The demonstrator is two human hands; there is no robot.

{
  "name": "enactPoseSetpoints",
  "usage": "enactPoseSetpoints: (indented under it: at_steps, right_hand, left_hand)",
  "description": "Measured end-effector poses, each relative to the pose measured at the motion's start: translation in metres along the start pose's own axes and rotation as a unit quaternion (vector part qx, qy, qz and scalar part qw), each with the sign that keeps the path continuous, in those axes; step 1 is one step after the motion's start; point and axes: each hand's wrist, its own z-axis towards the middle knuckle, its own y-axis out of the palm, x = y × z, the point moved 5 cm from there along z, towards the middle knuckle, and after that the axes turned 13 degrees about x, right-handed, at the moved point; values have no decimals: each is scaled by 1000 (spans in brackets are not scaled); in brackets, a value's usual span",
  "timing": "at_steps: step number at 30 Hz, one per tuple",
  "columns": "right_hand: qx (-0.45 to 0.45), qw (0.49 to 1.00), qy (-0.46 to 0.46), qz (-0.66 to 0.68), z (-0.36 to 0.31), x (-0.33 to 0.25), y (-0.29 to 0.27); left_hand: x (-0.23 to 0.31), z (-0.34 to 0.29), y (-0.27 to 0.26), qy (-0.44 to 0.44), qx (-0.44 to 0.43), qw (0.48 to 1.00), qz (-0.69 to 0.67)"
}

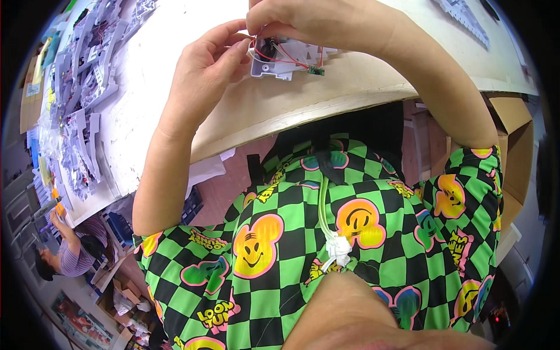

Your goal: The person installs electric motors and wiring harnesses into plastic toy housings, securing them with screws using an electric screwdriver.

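Note:
At the table's front edge lies a white plastic housing [271,72] with a black part inside. Thin red wires [286,60] and a white one loop out of it, and a small green circuit board [315,71] hangs at their end on the right. My left hand [204,73] is closed at the housing's left side, its thumb and forefinger pinched at the wires. From above, my right hand [318,22] meets it, closed with its fingertips at the same wires. The exact pinch point is partly hidden by my fingers.
A long heap of grey-white plastic housings [87,76] with wires covers the table's left side. Another plastic piece [464,20] lies at the far right of the white table [146,116]. A cardboard box [513,140] stands right, below the table. A person [79,248] works at far left.

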Motion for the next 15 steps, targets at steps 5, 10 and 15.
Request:
enactPoseSetpoints:
  at_steps: [5, 10, 15]
  right_hand:
    - [37, 998, 44, 28, -3, 7, 1]
    - [131, 985, 74, 87, -16, 9, -1]
    - [168, 945, 211, 184, -19, 13, -4]
  left_hand:
    - [1, 1, 6, -7, -26, 1000, 5]
    - [3, -2, 6, 2, -16, 1000, 0]
    - [2, 1, 4, -1, -16, 1000, 14]
